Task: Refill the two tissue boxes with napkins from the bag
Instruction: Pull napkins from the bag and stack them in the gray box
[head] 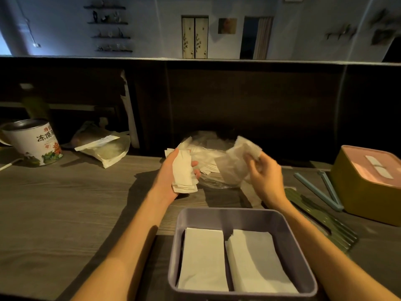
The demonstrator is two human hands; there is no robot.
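Observation:
My left hand (171,172) grips a stack of white folded napkins (183,170) above the wooden counter. My right hand (263,172) pinches the crumpled edge of the clear plastic bag (230,166), which lies on the counter between the hands with more napkins inside. Close to me stands an open purple tissue box (243,213) holding two side-by-side piles of white napkins (204,259). At the far right sits a yellow tissue box (364,198) with a pink lid, a napkin showing in its slot.
A white tea tin (32,142) stands at the left, with a paper pouch (104,148) beside it. Blue bag clips (325,187) and green sticks (321,220) lie between the two boxes. A dark panel wall rises behind the counter.

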